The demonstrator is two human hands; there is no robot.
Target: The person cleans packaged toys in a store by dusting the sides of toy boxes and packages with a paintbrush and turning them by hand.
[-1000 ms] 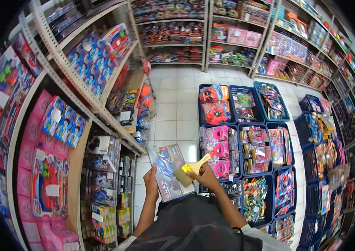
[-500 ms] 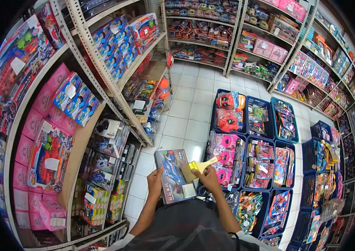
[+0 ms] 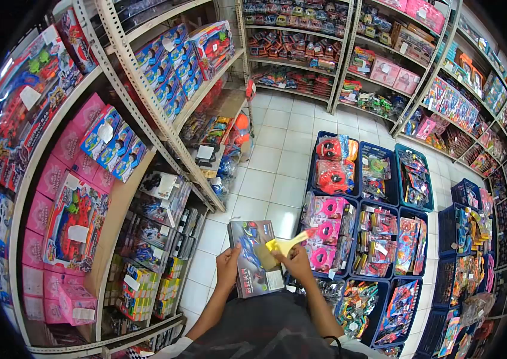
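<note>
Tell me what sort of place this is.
Probably a toy shop or its stockroom: there are shelves lined with boxed toys, and blue baskets of packaged goods on the tiled floor.

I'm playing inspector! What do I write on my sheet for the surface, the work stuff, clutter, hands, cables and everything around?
Surface: white tiled floor; the work is held up above it.
Job's things: printed box; brush with its bristles over the box's face, contact hard to tell.
Clutter: blue baskets of packaged toys, side by side on the floor.
Hands: left hand holds the box's edge; right hand grips the brush.
Cables: thin dark loop low in view; cannot tell if it's a cable.
Surroundings: stocked shelves left, ahead and right.
</note>
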